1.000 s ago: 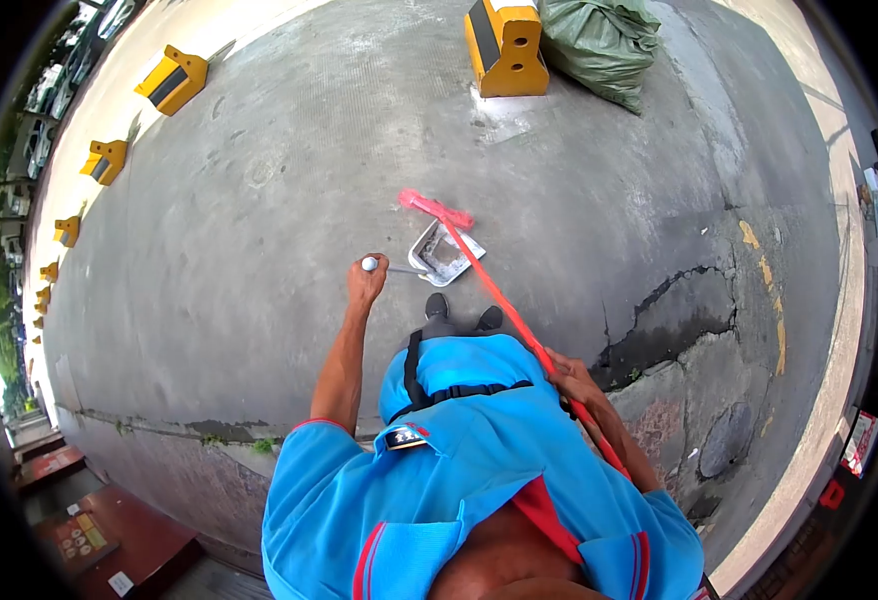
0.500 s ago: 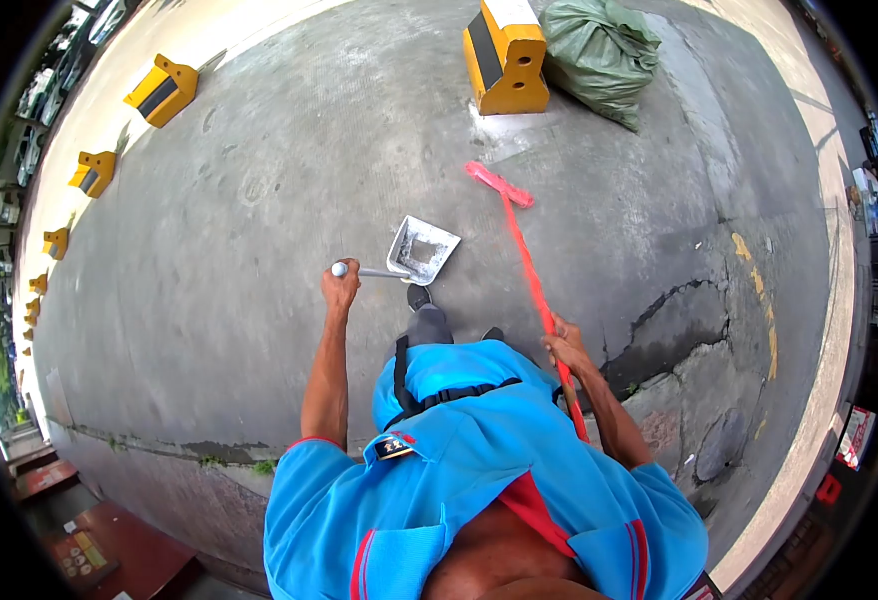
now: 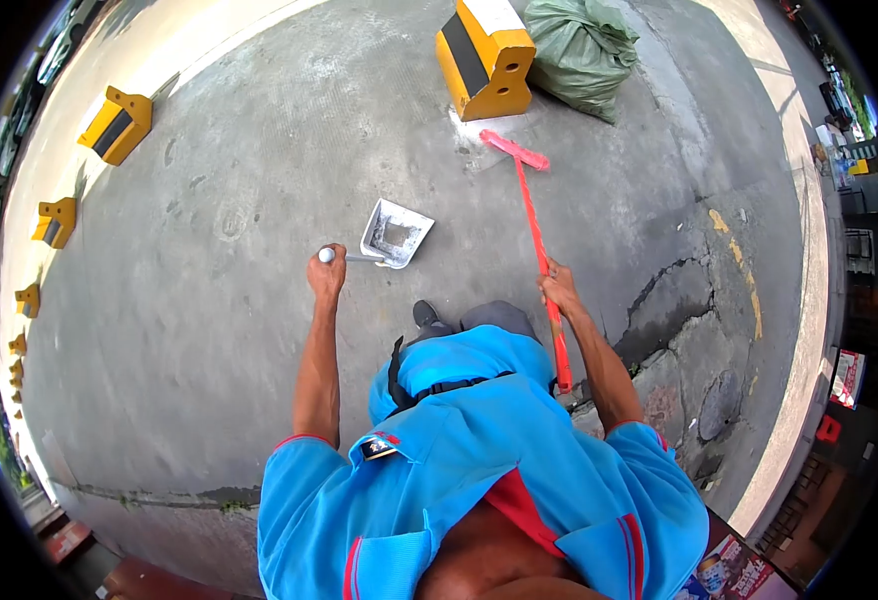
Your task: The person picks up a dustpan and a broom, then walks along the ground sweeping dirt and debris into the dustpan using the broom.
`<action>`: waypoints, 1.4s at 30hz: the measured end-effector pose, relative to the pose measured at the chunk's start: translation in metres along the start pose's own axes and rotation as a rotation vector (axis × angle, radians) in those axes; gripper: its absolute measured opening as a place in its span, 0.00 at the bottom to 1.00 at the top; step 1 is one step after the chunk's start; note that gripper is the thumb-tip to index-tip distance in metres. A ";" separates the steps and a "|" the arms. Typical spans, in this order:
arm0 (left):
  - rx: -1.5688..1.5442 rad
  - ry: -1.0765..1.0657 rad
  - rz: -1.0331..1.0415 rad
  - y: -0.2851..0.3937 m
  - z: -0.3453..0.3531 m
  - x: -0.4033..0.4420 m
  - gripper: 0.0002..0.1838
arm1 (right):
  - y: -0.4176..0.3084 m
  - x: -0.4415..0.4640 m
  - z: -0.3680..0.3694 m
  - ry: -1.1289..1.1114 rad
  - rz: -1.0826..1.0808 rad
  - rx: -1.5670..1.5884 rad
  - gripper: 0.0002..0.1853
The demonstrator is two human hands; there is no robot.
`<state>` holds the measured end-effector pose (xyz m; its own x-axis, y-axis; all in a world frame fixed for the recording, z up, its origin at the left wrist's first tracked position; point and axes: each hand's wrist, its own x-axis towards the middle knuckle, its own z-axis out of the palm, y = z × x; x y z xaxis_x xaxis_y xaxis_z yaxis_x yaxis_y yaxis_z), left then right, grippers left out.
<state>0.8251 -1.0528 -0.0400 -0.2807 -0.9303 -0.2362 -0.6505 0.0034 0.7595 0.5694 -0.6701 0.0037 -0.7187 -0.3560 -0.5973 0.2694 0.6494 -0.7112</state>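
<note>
My left hand is closed around the top of a long grey handle. That handle runs to a white dustpan, scuffed and dirty inside, low over or on the concrete; contact with the ground is unclear. With fingers wrapped round its red pole, my right hand grips a broom. Its pinkish-red head reaches forward near the base of a yellow and black barrier block. The pole's lower end points back toward my right hip.
Beside the barrier block stands a full green sack. Several smaller yellow and black blocks line the left, the nearest being a barrier. Cracked, broken concrete lies to my right. A red stool is at the far right.
The broom has reached farther forward, its head now closer to the barrier block and turned somewhat. My feet have shifted in a step, and the blocks appear farther left. Both hands keep their holds.
</note>
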 end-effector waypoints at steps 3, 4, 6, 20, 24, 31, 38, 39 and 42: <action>0.008 0.023 -0.008 0.003 -0.005 0.016 0.16 | -0.018 0.029 0.006 0.029 0.005 -0.071 0.36; 0.007 0.020 -0.011 0.001 -0.005 0.017 0.16 | -0.019 0.042 0.009 0.051 -0.021 -0.122 0.35; 0.007 0.033 -0.028 0.000 -0.006 0.028 0.16 | -0.028 0.064 0.012 0.040 -0.042 -0.153 0.33; -0.139 0.064 -0.149 0.024 -0.005 0.070 0.15 | -0.091 0.130 0.030 -0.132 -0.050 -0.446 0.26; -0.204 0.072 -0.186 0.023 0.005 0.080 0.14 | -0.110 0.105 0.002 -0.278 -0.033 -0.321 0.32; -0.234 0.090 -0.243 0.025 0.006 0.088 0.12 | -0.133 0.115 -0.010 -0.421 0.006 -0.116 0.37; -0.243 0.080 -0.278 0.020 0.003 0.088 0.14 | -0.193 0.251 0.046 -0.355 -0.130 -0.235 0.37; -0.244 0.077 -0.267 0.021 0.004 0.090 0.14 | -0.205 0.269 0.055 -0.360 -0.137 -0.241 0.37; -0.255 0.062 -0.324 0.031 0.001 0.090 0.12 | -0.221 0.317 0.078 -0.290 -0.219 -0.315 0.35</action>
<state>0.7790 -1.1357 -0.0380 -0.0424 -0.8885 -0.4569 -0.5001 -0.3771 0.7796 0.3321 -0.9788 -0.0570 -0.5163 -0.6510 -0.5565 -0.1079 0.6941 -0.7118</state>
